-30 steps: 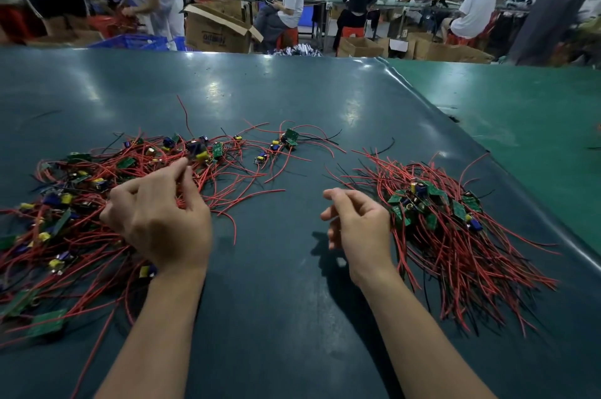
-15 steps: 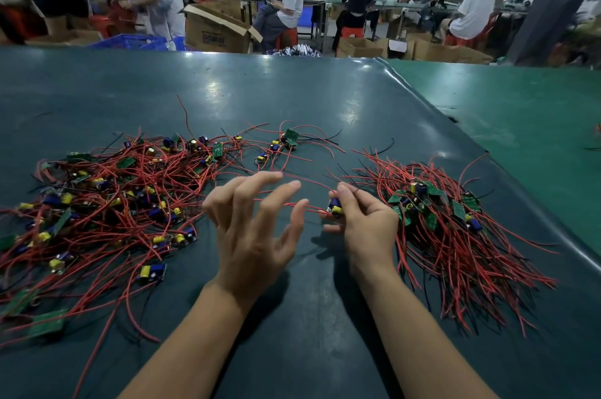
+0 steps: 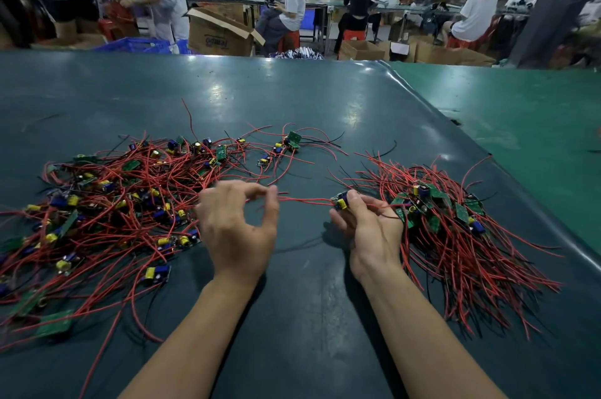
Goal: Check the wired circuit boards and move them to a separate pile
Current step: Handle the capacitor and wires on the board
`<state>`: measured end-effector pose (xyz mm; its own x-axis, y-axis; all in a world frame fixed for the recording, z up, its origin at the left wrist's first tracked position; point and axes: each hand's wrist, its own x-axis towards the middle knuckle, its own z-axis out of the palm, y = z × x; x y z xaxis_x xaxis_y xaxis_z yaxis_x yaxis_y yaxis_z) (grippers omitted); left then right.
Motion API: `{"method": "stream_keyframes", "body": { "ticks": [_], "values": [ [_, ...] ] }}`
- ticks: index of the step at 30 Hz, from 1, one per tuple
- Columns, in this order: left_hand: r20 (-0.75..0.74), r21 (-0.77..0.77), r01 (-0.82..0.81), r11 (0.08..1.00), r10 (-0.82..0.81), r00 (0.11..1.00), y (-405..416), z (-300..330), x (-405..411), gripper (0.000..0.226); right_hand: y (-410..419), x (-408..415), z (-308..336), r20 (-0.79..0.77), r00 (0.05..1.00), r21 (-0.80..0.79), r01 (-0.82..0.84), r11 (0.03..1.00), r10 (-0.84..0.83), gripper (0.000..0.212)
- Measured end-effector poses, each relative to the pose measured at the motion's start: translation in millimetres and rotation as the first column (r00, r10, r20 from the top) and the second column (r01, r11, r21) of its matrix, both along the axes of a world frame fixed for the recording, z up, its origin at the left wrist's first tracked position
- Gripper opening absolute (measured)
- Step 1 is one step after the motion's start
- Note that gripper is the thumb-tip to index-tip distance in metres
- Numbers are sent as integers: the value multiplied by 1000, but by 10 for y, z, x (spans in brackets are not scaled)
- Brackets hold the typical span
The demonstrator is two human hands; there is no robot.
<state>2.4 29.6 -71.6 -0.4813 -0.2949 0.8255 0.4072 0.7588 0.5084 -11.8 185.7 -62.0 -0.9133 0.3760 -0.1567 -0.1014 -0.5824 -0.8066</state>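
Note:
A loose spread of small green circuit boards with red and black wires (image 3: pixel 107 203) covers the left of the dark green table (image 3: pixel 292 99). A tidier pile of wired boards (image 3: pixel 448 223) lies on the right. My right hand (image 3: pixel 367 229) grips one small board with a yellow and blue part (image 3: pixel 340 202) just left of that pile. Its red wires (image 3: pixel 305 200) stretch leftward to my left hand (image 3: pixel 237 229), whose thumb and forefinger pinch them.
A lighter green table (image 3: pixel 527 125) adjoins on the right along a raised seam. Beyond the far edge stand cardboard boxes (image 3: pixel 218 34), blue crates and several people seated or standing at other benches. Bare table surface lies between the piles and near me.
My left hand left the left heap, crossed to the middle and closed its fingers on the red wires. My right hand took hold of a board and holds it beside the right pile.

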Motion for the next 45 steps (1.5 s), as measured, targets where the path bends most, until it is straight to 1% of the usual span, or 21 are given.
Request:
{"method": "stream_keyframes", "body": {
  "ticks": [2,4,8,10,12,14,16,18,19,20,23,24,25,27,29,31,34,36,38,41,45],
  "values": [
    [-17,-51,214,975,-215,976,59,-3,45,26,-14,6,8,15,1000,-30,-5,1000,5,16],
    [15,-65,338,939,-338,941,131,-21,78,31,-37,15,26,13,1000,-96,15,995,-14,19],
    [99,36,439,898,-440,893,143,-30,73,26,-17,43,86,-26,1000,-240,4,971,-10,13],
    [216,61,465,883,-466,858,127,-38,37,27,-61,84,101,-45,995,-180,-101,978,94,8],
    [289,265,495,828,-558,778,137,-18,24,28,-145,134,91,-45,968,-34,-249,968,247,9],
    [205,477,447,756,-591,781,127,3,4,20,-212,167,82,-29,931,47,-363,931,365,10],
    [137,596,394,699,-572,809,103,33,2,14,-223,171,84,-12,927,64,-374,925,375,10],
    [132,683,361,635,-594,794,77,75,-1,18,-209,159,80,-6,941,87,-337,938,338,9],
    [118,729,358,584,-622,774,68,97,-10,17,-204,155,77,-13,946,115,-320,940,323,8],
    [71,799,361,481,-672,737,62,123,-13,22,-204,155,73,-26,951,146,-300,943,307,8],
    [-186,964,262,-45,-817,546,50,186,-8,66,-198,152,69,-63,972,181,-211,961,225,6],
    [-226,969,204,-140,-836,499,40,196,-10,80,-192,148,73,-66,978,180,-183,966,198,5],
    [-251,967,169,-192,-843,476,21,190,-16,85,-185,145,75,-71,982,172,-162,972,177,5],
    [-282,959,138,-246,-824,491,-13,174,-41,69,-172,144,79,-98,982,121,-148,981,160,4],
    [-240,971,137,-197,-799,552,-8,152,-60,46,-156,148,82,-132,978,68,-155,986,163,5],
    [-150,977,207,-41,-825,545,40,130,-66,43,-153,159,80,-133,973,134,-173,976,191,5],
    [-22,930,326,170,-859,512,124,67,-36,46,-176,182,30,-112,965,492,-154,857,237,7],
    [43,915,322,244,-852,522,125,34,-37,45,-195,191,0,-118,956,619,-140,773,268,10],
    [56,916,312,252,-851,522,104,19,-45,41,-190,197,3,-114,948,578,-180,796,297,12],
    [29,935,291,203,-861,508,91,15,-59,38,-180,196,24,-98,952,452,-218,865,291,12],
    [20,932,301,204,-855,518,103,23,-58,26,-143,133,32,-79,986,375,-104,921,143,17]
  ]
}}
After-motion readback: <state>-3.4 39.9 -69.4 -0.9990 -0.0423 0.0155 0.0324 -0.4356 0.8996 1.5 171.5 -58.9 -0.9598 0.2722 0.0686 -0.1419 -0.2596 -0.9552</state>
